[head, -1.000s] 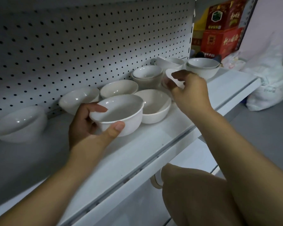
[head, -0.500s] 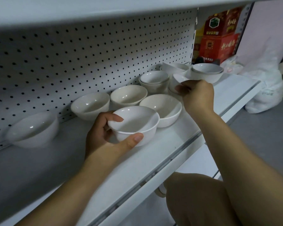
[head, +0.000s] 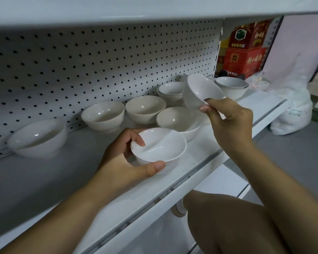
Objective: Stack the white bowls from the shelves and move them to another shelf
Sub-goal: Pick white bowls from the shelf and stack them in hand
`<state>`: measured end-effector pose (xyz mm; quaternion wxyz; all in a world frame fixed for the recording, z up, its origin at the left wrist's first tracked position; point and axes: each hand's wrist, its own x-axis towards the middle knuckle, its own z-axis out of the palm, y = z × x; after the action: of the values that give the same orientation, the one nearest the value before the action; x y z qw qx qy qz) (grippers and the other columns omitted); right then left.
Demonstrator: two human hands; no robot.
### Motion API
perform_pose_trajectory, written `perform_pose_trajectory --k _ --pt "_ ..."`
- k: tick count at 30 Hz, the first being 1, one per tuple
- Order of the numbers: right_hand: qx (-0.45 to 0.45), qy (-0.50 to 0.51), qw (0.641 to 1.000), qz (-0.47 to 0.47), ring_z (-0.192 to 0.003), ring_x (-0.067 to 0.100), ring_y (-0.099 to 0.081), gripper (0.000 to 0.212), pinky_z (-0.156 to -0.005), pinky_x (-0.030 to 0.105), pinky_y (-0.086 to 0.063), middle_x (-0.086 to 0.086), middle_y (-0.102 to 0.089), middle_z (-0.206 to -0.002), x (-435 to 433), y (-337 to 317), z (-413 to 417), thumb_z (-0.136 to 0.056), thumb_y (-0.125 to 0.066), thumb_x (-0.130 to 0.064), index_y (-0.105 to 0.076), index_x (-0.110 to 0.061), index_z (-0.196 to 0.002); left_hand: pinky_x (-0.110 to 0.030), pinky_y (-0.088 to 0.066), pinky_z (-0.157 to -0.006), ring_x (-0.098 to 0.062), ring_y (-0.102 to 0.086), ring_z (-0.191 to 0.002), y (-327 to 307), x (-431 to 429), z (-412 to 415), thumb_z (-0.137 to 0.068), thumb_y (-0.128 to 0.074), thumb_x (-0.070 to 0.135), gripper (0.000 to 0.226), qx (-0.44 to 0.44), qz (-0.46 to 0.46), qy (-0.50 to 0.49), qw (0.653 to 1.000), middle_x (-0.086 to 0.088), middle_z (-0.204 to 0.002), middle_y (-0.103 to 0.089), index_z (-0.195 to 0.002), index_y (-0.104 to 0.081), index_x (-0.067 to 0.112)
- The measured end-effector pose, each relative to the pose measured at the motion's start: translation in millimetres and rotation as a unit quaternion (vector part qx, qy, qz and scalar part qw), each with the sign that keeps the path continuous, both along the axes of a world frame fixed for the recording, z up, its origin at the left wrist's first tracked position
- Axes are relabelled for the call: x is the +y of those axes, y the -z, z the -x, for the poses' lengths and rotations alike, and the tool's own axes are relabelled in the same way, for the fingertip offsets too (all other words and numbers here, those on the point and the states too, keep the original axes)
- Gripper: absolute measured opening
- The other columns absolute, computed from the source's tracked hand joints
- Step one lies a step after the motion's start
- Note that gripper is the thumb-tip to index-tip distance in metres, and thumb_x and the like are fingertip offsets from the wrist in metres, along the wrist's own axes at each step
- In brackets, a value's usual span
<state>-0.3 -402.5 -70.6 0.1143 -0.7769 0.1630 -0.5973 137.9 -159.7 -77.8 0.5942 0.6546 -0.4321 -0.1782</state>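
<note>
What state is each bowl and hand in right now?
Left hand, grips near bowl.
Near bowl, upright, held.
Right hand, pinches raised bowl.
Raised bowl, tilted, off the shelf.
Middle bowl, upright, empty, on shelf.
Back-row bowls, three, upright, empty.
Back stack, bowls nested.
Right stack, bowls nested.

10+ white bowls, 2 pairs nested; 2 red boxes; 1 white bag.

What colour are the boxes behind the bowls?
The boxes are mostly red; the head view shows them.
</note>
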Motion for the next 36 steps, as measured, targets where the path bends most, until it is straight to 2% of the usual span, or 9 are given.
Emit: perform_pose_trajectory --k 3,7,12,17,22,26,28,32,36 --pt "0.001 -0.037 0.999 0.031 -0.072 0.011 -0.058 0.015 -0.073 0.014 -0.046 -0.009 -0.067 -0.082 10 -4 8 -0.091 -0.075 -0.017 -0.080 -0.004 -0.097 -0.030 -0.054 -0.094 -0.011 -0.065 -0.119 0 1 -1 -0.052 -0.089 0.041 0.066 -0.005 -0.014 0.012 1.000 0.014 -0.127 -0.069 -0.098 -0.047 0.020" --pt "0.012 -0.090 0.994 0.062 -0.072 0.014 -0.062 0.009 -0.070 0.026 -0.051 -0.008 -0.071 -0.085 26 -9 17 -0.091 -0.076 -0.011 -0.080 -0.004 -0.095 -0.040 -0.058 -0.096 -0.013 -0.064 -0.118 2 -1 0 -0.048 -0.091 0.042 0.078 -0.021 -0.032 0.015 0.999 0.014 -0.128 -0.067 -0.110 -0.046 0.027" --pt "0.036 -0.149 0.986 0.072 -0.071 0.024 -0.066 0.010 -0.068 0.034 -0.052 0.003 -0.075 -0.081 44 -14 26 -0.091 -0.075 -0.010 -0.080 -0.002 -0.091 -0.034 -0.050 -0.104 -0.010 -0.059 -0.125 4 -3 -4 -0.047 -0.093 0.043 0.097 -0.044 -0.032 0.013 0.998 0.014 -0.127 -0.063 -0.124 -0.035 0.042" --pt "0.079 -0.230 0.965 0.096 -0.074 0.025 -0.066 0.009 -0.071 0.035 -0.052 0.002 -0.075 -0.084 56 -13 29 -0.091 -0.075 -0.008 -0.079 -0.002 -0.095 -0.045 -0.047 -0.111 -0.012 -0.056 -0.129 8 -6 -8 -0.051 -0.093 0.041 0.115 -0.054 -0.031 0.020 0.998 0.006 -0.130 -0.059 -0.139 -0.019 0.038" --pt "0.115 -0.273 0.949 0.110 -0.075 0.025 -0.066 0.007 -0.071 0.039 -0.053 0.003 -0.073 -0.081 59 -9 28 -0.092 -0.075 -0.008 -0.080 -0.003 -0.093 -0.050 -0.047 -0.113 -0.013 -0.052 -0.136 9 -5 -9 -0.052 -0.095 0.034 0.117 -0.035 -0.024 0.044 0.998 0.005 -0.142 -0.054 -0.141 -0.020 0.039" --pt "0.160 -0.290 0.932 0.149 -0.073 0.024 -0.064 0.006 -0.072 0.036 -0.053 -0.002 -0.073 -0.082 62 -6 24 -0.093 -0.074 -0.007 -0.078 -0.002 -0.095 -0.031 -0.051 -0.105 -0.005 -0.053 -0.135 8 -6 -8 -0.050 -0.094 0.029 0.114 -0.020 -0.023 0.054 0.998 0.019 -0.141 -0.055 -0.139 -0.024 0.037" --pt "0.181 -0.297 0.924 0.158 -0.075 0.025 -0.064 0.004 -0.073 0.036 -0.053 -0.001 -0.073 -0.083 62 -3 24 -0.091 -0.076 -0.002 -0.078 -0.004 -0.094 -0.028 -0.050 -0.104 -0.004 -0.055 -0.133 7 -5 -8 -0.049 -0.094 0.032 0.114 -0.021 -0.028 0.053 0.998 0.024 -0.136 -0.057 -0.139 -0.024 0.039" --pt "0.194 -0.326 0.911 0.161 -0.074 0.028 -0.067 0.004 -0.090 0.042 -0.055 0.005 -0.073 -0.083 59 -1 23 -0.090 -0.076 0.000 -0.078 -0.002 -0.092 -0.036 -0.052 -0.107 -0.007 -0.057 -0.132 6 -3 -8 -0.048 -0.095 0.034 0.119 -0.016 -0.033 0.054 0.998 0.013 -0.139 -0.057 -0.142 -0.022 0.044" --pt "0.200 -0.359 0.901 0.141 -0.083 0.029 -0.071 0.008 -0.105 0.048 -0.050 0.010 -0.075 -0.090 54 -2 22 -0.089 -0.076 0.000 -0.078 -0.001 -0.098 -0.034 -0.052 -0.106 -0.009 -0.056 -0.134 7 -3 -6 -0.051 -0.096 0.029 0.128 -0.014 -0.044 0.076 0.996 0.009 -0.142 -0.059 -0.149 -0.015 0.046"
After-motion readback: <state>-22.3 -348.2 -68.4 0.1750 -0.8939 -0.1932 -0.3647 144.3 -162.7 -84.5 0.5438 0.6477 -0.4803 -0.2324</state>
